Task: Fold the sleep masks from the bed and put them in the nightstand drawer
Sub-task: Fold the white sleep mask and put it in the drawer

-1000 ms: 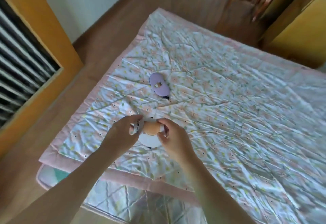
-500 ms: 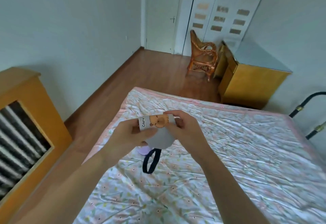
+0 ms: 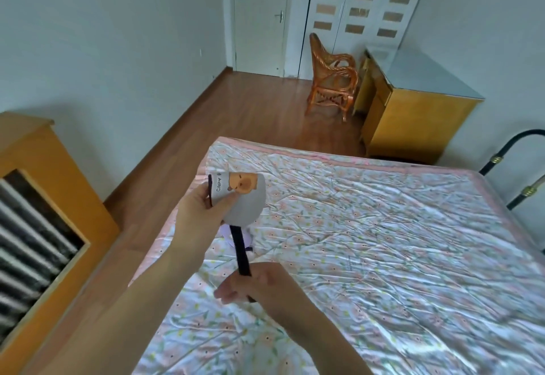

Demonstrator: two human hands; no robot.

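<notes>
Left hand fingers pinch a folded grey fabric sleep mask; its black elastic strap runs straight down into the right hand, fingers closed around it.

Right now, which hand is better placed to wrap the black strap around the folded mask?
Probably the right hand: it already grips the end of the black strap, pulled taut below the folded mask, which the left hand pinches and steadies.
</notes>
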